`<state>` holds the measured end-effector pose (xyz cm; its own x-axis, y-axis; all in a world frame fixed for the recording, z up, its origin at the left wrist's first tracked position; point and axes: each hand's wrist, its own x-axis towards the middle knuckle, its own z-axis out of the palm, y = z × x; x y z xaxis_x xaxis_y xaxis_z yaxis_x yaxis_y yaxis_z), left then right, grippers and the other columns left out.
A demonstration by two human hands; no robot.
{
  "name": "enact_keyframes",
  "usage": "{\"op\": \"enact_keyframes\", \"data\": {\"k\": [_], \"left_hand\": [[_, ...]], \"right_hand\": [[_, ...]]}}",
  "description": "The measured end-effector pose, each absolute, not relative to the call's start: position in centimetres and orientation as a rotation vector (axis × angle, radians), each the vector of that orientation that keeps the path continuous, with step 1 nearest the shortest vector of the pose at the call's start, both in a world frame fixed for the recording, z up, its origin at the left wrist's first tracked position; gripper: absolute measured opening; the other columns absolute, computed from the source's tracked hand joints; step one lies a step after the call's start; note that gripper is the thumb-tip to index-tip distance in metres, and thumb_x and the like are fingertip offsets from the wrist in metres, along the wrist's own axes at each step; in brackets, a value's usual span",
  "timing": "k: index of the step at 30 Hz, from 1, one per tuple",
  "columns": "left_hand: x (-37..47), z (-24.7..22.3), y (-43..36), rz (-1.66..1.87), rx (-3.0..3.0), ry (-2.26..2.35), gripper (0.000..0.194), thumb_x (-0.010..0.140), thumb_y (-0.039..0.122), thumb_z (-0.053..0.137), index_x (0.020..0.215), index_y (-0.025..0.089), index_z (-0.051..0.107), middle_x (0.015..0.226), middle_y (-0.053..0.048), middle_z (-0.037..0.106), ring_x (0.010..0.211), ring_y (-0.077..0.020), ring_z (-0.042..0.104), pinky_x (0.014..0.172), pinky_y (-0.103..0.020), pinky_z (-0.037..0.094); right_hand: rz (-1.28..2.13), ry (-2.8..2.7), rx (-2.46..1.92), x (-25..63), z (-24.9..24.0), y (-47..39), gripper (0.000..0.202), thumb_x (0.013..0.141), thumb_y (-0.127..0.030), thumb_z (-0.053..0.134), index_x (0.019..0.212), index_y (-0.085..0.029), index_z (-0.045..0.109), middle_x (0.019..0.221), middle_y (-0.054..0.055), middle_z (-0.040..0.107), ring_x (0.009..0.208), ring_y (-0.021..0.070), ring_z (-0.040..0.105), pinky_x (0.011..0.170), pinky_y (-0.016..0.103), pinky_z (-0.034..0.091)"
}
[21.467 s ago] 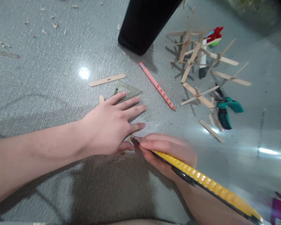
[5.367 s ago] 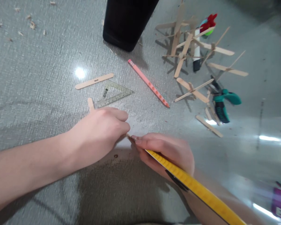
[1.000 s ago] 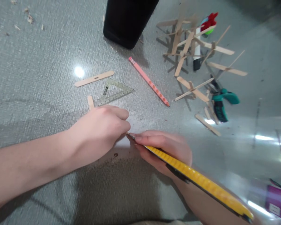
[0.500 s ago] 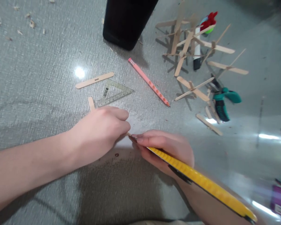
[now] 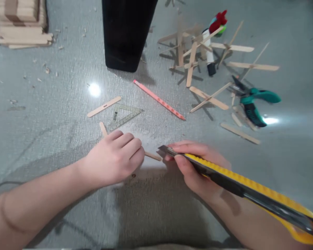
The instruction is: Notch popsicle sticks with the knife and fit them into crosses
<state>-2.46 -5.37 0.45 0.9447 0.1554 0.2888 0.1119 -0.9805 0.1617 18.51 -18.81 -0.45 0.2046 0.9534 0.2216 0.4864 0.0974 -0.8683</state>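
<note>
1. Craft stick (image 5: 153,156) juts from your left hand (image 5: 114,158), fingers curled tightly over it.
2. Your right hand (image 5: 198,180) grips one yellow-black utility knife (image 5: 237,187), blade just beside the stick's end.
3. One set square (image 5: 115,116) bears print too small to read.
4. Tabletop (image 5: 203,128) separates your knife from one pink pencil (image 5: 160,101).

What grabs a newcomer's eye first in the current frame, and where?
Probably the yellow-and-black utility knife in the right hand, slanting from near the centre to the lower right, its blade near a wooden stick held in the left hand. Next, likely the large black object at the top, left of centre, and the teal-handled pliers at right.
</note>
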Motion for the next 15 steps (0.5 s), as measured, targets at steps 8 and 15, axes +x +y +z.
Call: {"op": "enact_keyframes", "data": {"k": [8,15], "left_hand": [[-2.8,1.4,-8.9,0.403,3.128,0.437,0.014,0.082,0.000,0.057,0.088,0.005,0.068,0.070,-0.007,0.064,0.057,-0.0198,0.060,0.045,-0.030,0.043],[-2.7,1.4,-8.4,0.311,2.987,0.591,0.016,0.092,0.024,0.057,0.079,0.017,0.063,0.060,0.002,0.055,0.047,-0.0166,0.056,0.040,-0.030,0.042]], "right_hand": [[0.309,-1.679,-1.410,17.7,0.3,-18.2,0.016,0.091,-0.019,0.056,0.104,-0.021,0.065,0.088,0.006,0.075,0.076,0.0182,0.073,0.067,0.029,0.059],[0.326,-1.672,-1.501,17.6,0.6,-18.0,0.013,0.091,-0.017,0.055,0.097,-0.024,0.064,0.079,0.000,0.075,0.068,0.0141,0.072,0.064,0.024,0.056]]}}
